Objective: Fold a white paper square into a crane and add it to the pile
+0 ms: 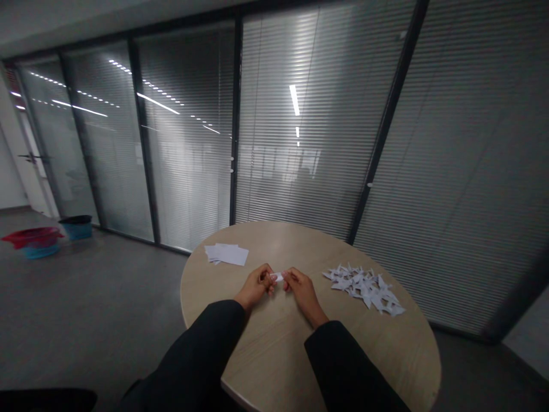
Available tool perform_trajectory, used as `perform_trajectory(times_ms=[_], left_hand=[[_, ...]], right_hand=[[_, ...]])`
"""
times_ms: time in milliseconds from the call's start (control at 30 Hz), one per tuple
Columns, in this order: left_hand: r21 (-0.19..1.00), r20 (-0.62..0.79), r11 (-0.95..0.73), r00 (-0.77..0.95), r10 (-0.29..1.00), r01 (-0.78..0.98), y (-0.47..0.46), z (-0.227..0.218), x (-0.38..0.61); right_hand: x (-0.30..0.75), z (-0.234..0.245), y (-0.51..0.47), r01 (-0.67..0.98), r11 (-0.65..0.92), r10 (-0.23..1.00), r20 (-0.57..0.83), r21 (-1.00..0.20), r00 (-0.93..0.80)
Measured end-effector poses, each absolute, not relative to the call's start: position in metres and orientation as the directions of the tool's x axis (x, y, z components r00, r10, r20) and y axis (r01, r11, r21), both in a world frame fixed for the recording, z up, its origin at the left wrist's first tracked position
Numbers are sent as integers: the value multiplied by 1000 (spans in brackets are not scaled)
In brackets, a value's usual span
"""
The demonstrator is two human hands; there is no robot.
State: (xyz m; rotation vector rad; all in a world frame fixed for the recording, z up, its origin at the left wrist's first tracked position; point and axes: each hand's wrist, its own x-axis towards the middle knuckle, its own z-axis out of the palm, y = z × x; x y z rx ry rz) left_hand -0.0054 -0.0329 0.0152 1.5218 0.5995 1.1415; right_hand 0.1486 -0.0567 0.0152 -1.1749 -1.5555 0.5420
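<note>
Left hand (258, 284) and right hand (299, 285) pinch a small folded paper (278, 277) over the round table (266, 343); flat sheets (227, 253) at ten o'clock — folded paper shapes (364, 288) at three.

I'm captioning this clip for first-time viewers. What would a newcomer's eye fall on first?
The left hand and right hand meet at the middle of the round wooden table, pinching a small white paper between them. Right of them lies a heap of folded paper shapes; on the table's far left side, a stack of flat white sheets.
</note>
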Motion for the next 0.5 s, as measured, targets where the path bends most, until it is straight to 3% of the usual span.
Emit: perform_trajectory(times_ms=[100,333,500], left_hand=[[939,338,-277,397,853,-205,-31,13,-6],[944,320,-253,401,858,-212,-30,13,-7],[941,321,-245,386,865,-234,-25,10,-6]], right_hand=[[150,13,-54,365,401,890,452,-840,61],[153,20,-59,498,389,857,503,-775,113],[153,20,-58,497,374,848,506,-783,159]])
